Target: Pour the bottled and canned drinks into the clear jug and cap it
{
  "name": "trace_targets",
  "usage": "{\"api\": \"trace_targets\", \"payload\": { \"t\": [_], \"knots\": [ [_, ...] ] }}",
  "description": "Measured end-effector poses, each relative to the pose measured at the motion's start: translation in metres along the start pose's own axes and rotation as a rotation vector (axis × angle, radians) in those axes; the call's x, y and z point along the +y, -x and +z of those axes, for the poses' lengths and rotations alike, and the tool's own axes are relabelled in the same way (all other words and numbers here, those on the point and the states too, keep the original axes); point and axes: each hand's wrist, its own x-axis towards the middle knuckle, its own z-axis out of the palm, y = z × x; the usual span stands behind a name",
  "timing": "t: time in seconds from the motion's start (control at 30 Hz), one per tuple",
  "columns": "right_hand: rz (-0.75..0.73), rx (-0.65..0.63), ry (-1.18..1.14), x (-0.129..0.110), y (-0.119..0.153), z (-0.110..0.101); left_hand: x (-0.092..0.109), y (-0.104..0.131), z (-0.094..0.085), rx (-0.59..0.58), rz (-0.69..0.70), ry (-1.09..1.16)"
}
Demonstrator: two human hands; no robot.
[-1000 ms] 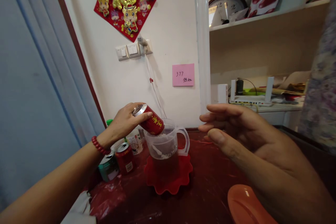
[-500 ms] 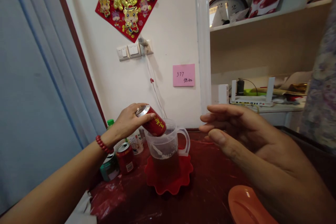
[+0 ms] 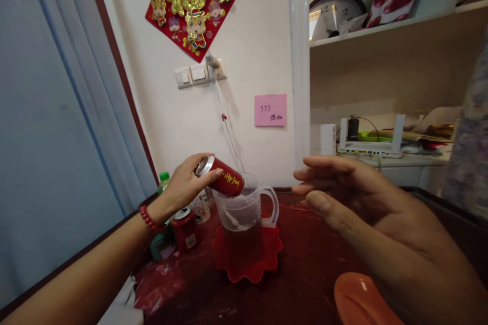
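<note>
My left hand (image 3: 192, 180) is wrapped round a red drink can (image 3: 224, 177), tipped so that its lower end lies over the mouth of a clear plastic jug (image 3: 240, 213). Brownish liquid fills the lower part of the jug, with some foam or bubbles at its surface. Under the jug is a red wavy-edged mat (image 3: 249, 271). To the right of the jug handle, my right hand (image 3: 358, 203) hovers in the air, fingers apart, holding nothing. Whether liquid is flowing from the can is hard to make out.
Left of the jug stand another red can (image 3: 185, 231), a green can (image 3: 162, 247), a patterned cup (image 3: 201, 207) and a green-capped bottle (image 3: 163, 183). An orange plastic item (image 3: 362, 298) lies at the front right. A white router (image 3: 369, 147) sits on the shelf behind.
The can in my left hand is tilted slightly further towards level. The whole view has shifted a little, and my right hand keeps its open pose.
</note>
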Motion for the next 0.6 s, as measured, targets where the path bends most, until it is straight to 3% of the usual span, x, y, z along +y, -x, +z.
{"api": "trace_targets", "payload": {
  "t": [0.13,0.27,0.47,0.6],
  "knots": [
    [-0.010,0.013,0.002,0.001,0.001,-0.001,-0.013,0.025,-0.004,-0.007,-0.050,0.122],
    [0.041,0.002,-0.025,0.001,0.005,0.000,-0.024,0.056,-0.009,0.025,-0.104,0.103],
    [0.045,-0.022,-0.011,0.013,0.007,0.000,-0.050,0.101,0.008,-0.079,-0.118,0.076],
    [0.041,-0.029,0.013,0.018,0.007,-0.002,-0.079,0.138,0.013,-0.071,-0.228,0.169]
  ]
}}
